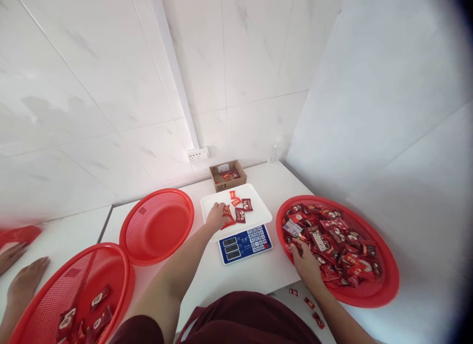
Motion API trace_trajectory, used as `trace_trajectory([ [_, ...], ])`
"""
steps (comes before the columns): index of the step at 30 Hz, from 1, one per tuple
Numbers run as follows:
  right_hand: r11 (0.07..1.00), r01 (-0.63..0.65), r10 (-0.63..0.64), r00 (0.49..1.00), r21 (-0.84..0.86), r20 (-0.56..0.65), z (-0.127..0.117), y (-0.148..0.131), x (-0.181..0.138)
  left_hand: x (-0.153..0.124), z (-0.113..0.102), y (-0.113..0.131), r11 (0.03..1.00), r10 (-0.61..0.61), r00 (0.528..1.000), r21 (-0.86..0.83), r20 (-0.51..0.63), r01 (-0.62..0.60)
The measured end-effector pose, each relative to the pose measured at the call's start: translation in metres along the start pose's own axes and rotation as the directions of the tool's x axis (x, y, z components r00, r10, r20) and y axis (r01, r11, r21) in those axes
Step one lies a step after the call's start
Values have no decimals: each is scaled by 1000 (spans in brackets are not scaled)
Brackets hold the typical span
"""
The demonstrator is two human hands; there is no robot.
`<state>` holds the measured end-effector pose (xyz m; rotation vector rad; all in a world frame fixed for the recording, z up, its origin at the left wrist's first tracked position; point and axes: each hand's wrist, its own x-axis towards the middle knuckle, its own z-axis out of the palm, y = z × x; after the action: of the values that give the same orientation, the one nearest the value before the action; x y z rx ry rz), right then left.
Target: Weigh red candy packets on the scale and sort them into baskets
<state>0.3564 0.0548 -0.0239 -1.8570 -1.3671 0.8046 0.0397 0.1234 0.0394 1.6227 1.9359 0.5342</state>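
Left hand (217,217) pinches a light, crinkly, slippery candy packet (228,217) by its edge on the scale tray (258,213); right hand (306,265), fingers spread, rests in the basket (388,285) at 3 o'clock.

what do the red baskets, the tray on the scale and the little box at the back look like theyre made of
Red baskets: likely moulded plastic, with fine mesh walls and a glossy rim. Scale tray: smooth white, probably plastic; the look leaves it open. Box: brown corrugated cardboard, matte, flaps open. The left hand rests on packets on the tray.
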Motion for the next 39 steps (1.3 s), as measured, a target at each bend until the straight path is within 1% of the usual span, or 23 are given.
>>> trace_trajectory([
  [1,1000,5,-5,1000,7,2,0,0,0,-4,-8,-3,1000,-20,999,-14,-47,19],
  [3,1000,14,-14,1000,21,3,0,0,1,-13,-31,-15,997,-72,984,-38,-161,67],
  [5,1000,13,-13,1000,28,6,0,1,1,-24,-60,-31,989,-144,950,-54,-276,134],
  [6,1000,7,-7,1000,27,8,0,2,1,-29,-74,-40,983,-184,928,-59,-324,175],
  [7,1000,0,0,1000,23,12,0,2,2,-34,-86,-49,971,-235,894,-55,-382,232],
  [8,1000,-6,6,1000,18,17,0,2,2,-38,-96,-56,952,-274,849,-6,-451,305],
  [9,1000,-12,12,1000,13,22,0,1,2,-41,-101,-60,931,-289,812,49,-507,362],
  [10,1000,-18,18,999,9,29,0,1,2,-42,-102,-61,910,-280,791,112,-544,399],
  [11,1000,-22,22,999,7,36,-1,0,2,-42,-97,-59,898,-248,799,178,-548,401],
  [12,1000,-26,26,999,6,45,-1,0,2,-40,-88,-53,902,-203,836,235,-510,362],
  [13,1000,-28,28,998,7,54,-1,0,2,-36,-76,-44,917,-154,887,272,-436,293],
  [14,1000,-30,29,998,9,61,-2,-1,2,-32,-60,-33,936,-94,938,292,-334,198],
  [15,999,-32,31,997,11,67,-2,-1,2,-27,-42,-19,951,-49,975,289,-216,112],
  [16,999,-33,32,997,13,71,-2,-1,2,-21,-24,-6,960,-22,993,275,-116,54],
  [19,999,-39,38,997,18,67,-2,-1,3,-5,23,31,965,8,1000,261,-27,-1],
  [20,999,-43,42,997,20,65,-2,-1,3,0,35,39,965,8,1000,262,-10,-5],
  [22,998,-51,49,997,29,62,-1,0,3,7,50,49,963,3,1000,269,18,-7],
  [25,997,-48,45,997,58,58,-1,0,4,11,57,50,962,-5,999,274,39,-6],
  [28,996,-48,43,997,80,60,0,1,4,13,53,43,962,-2,999,272,34,-7],
  [30,995,-56,50,997,83,65,0,1,5,17,47,39,960,1,1000,279,10,-3],
  [34,995,-55,50,997,79,66,0,2,6,36,40,40,951,-4,1000,310,-26,12],
  [39,996,-59,56,997,66,50,1,6,7,58,43,46,933,3,1000,360,21,-11],
])
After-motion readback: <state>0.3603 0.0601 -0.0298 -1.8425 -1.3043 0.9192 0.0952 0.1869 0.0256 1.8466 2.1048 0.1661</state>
